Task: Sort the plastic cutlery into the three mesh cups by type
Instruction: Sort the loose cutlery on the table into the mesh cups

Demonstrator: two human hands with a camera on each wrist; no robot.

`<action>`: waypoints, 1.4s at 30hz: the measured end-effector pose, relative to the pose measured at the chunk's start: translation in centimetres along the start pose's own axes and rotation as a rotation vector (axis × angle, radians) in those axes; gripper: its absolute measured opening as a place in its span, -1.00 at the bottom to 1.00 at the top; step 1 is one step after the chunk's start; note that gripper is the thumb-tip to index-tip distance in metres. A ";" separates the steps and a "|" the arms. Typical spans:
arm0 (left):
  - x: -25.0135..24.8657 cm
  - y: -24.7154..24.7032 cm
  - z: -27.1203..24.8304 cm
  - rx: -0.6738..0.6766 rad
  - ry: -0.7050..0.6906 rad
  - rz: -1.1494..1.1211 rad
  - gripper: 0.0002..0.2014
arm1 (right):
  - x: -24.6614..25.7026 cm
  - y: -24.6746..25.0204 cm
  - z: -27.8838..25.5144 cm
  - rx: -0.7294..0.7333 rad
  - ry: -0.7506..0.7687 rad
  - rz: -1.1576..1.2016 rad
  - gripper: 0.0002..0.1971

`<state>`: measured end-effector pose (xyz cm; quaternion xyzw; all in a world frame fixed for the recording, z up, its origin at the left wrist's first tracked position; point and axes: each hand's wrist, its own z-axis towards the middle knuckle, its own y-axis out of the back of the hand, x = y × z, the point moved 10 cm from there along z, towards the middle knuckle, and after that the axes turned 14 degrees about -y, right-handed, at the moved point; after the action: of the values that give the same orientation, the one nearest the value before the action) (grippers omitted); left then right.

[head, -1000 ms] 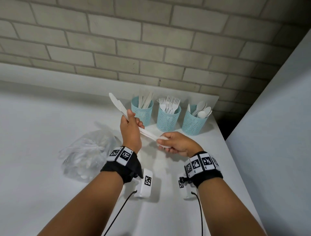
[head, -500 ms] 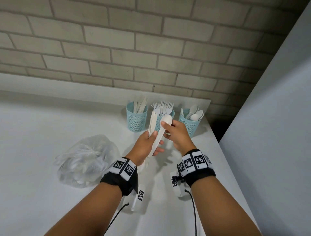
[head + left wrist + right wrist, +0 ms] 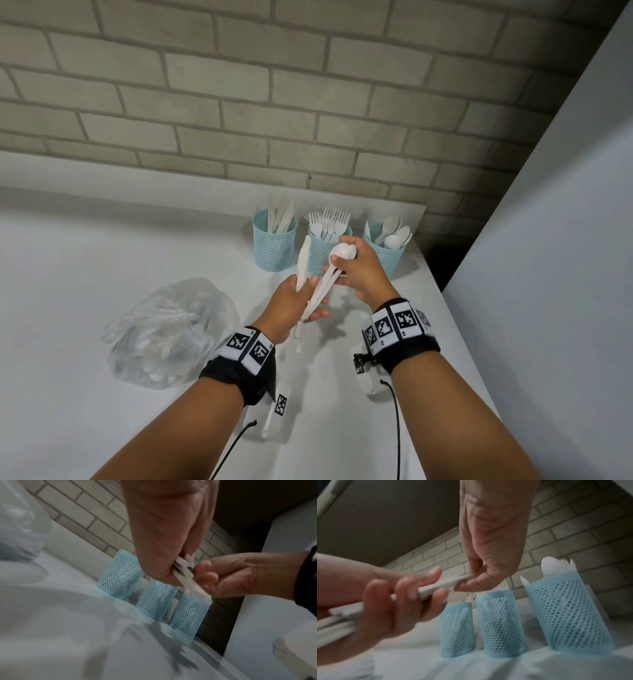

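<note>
While the left hand [image 3: 291,301] grips a bundle of white plastic cutlery [image 3: 303,270], the right hand [image 3: 359,270] pinches two spoons [image 3: 339,257] out of it. Knife cup [image 3: 274,246], fork cup [image 3: 322,248] and spoon cup [image 3: 387,253] stand at twelve o'clock; a clear bag [image 3: 168,329] lies at nine.

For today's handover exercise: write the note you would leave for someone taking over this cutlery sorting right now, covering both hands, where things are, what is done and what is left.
Left hand: grips a bundle of white cutlery.
Right hand: pinches spoons by the bowl end, their handles still in the bundle.
Cups at the back of the table: knife cup, fork cup, spoon cup, each already part filled.
Left: pull the spoons free, drop them in the spoon cup, sort the rest of the bundle, then the plastic bag, which still holds cutlery.
</note>
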<state>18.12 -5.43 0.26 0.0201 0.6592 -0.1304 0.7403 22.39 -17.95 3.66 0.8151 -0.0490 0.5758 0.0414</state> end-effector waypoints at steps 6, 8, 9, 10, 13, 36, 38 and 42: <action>1.3 1.8 0.3 -0.073 0.092 0.043 -0.84 | 7.6 8.7 -0.4 -0.451 0.272 0.151 -0.72; 1.4 1.4 0.4 -0.038 0.095 0.103 -0.79 | 10.3 10.7 -1.6 -0.599 0.400 0.112 -0.73; 1.5 1.1 0.4 -0.021 0.103 0.111 -0.76 | 11.4 11.5 -2.1 -0.668 0.457 0.088 -0.74; 1.6 0.8 0.3 -0.008 0.115 0.116 -0.72 | 12.1 12.2 -2.6 -0.733 0.499 0.066 -0.75; 1.8 0.3 0.4 0.010 0.155 0.122 -0.60 | 12.7 13.2 -2.5 -0.844 0.554 -0.012 -0.76; 0.8 0.1 0.7 -0.042 0.098 -0.106 -0.77 | 9.2 6.0 -1.0 -0.524 0.606 -0.350 -0.86; 0.6 0.2 0.6 -0.054 0.088 -0.106 -0.78 | 7.0 2.7 -0.3 -0.235 0.437 -0.326 -0.82; 0.2 0.5 0.3 -0.066 0.056 -0.125 -0.79 | 1.3 -2.9 0.0 0.190 0.051 -0.365 -0.55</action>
<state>18.50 -5.08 0.04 -0.0421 0.6837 -0.1539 0.7122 23.18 -15.11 4.88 0.7957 0.1550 0.5814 0.0693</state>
